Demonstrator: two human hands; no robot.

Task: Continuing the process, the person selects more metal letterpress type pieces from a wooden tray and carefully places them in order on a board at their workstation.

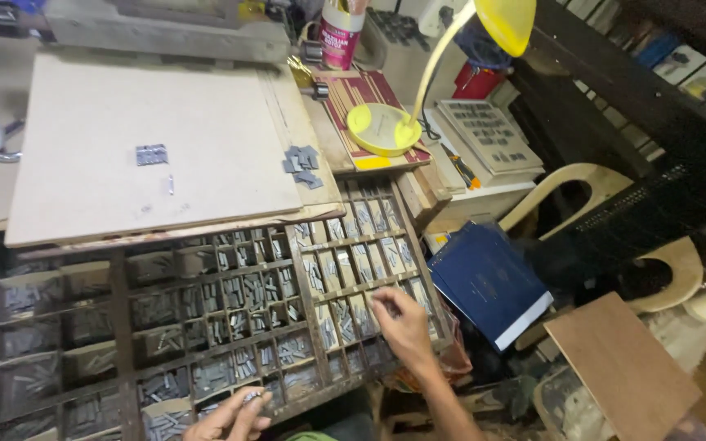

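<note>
Right hand [402,327]: fingers curled down, tips pinched inside a compartment at the right end of the wooden type case [206,327], on the small grey metal sorts [345,314] there; whether a piece is actually gripped is hidden. Left hand [230,416]: fingers closed on a short stack of metal type pieces [252,398], just off the case's near edge. Case: dark worn wood grid, dull rectangular slugs in most cells. Beyond both hands, a pale flat board [140,139] lies over the case, with two loose clusters of grey type [151,154] on it.
</note>
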